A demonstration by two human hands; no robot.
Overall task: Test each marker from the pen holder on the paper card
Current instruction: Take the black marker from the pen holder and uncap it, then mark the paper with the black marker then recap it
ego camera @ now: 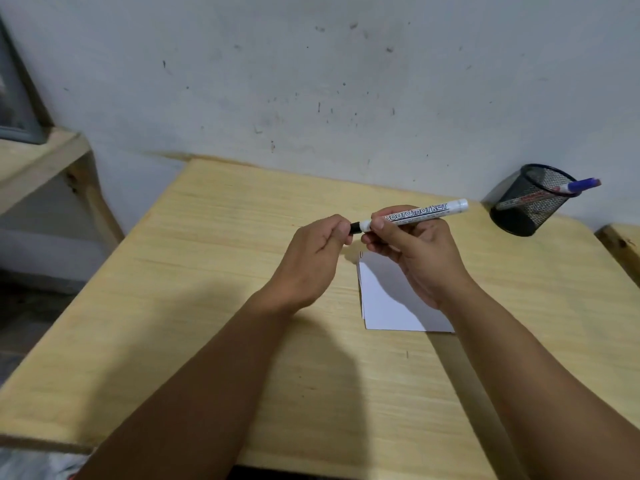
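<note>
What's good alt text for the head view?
Two hands hold a white marker above a wooden table: right hand grips the barrel, left hand pinches its black cap. A white paper card lies below; a mesh pen holder stands far right.

We look from a single head-worn camera, forward and steeply down over the near edge of the table, close above it; the wide lens reaches the wall behind its far edge.
</note>
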